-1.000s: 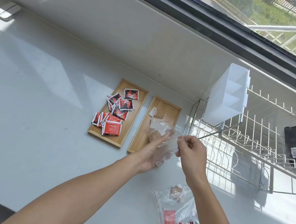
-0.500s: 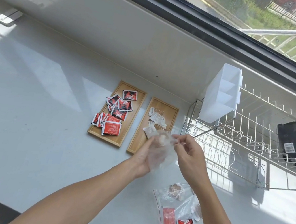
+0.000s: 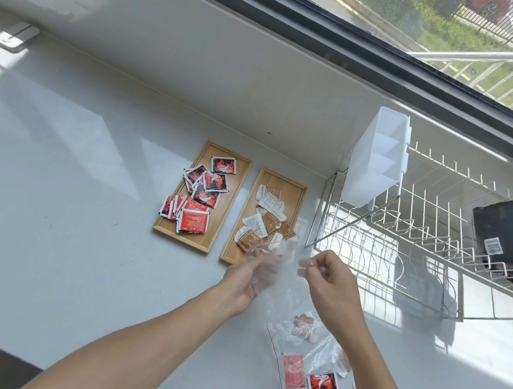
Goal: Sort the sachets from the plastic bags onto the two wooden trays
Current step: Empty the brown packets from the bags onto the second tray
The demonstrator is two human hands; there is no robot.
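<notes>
Over the near end of the right wooden tray (image 3: pixel 297 190), left hand (image 3: pixel 245 279) and right hand (image 3: pixel 328 281) each pinch one clear plastic bag (image 3: pixel 271 263), its brown sachets (image 3: pixel 264 225) spilled onto that tray, so shake it well before reaching for the bags (image 3: pixel 306 345) on the bench (image 3: pixel 64 199).

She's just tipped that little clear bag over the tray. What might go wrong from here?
One brown sachet sits at the right tray's right edge and may slide onto the counter. The clear bag, held in both hands' grip, may still hide a sachet; I cannot tell. The bags on the counter mix red and brown sachets, inviting a wrong-tray drop.
</notes>
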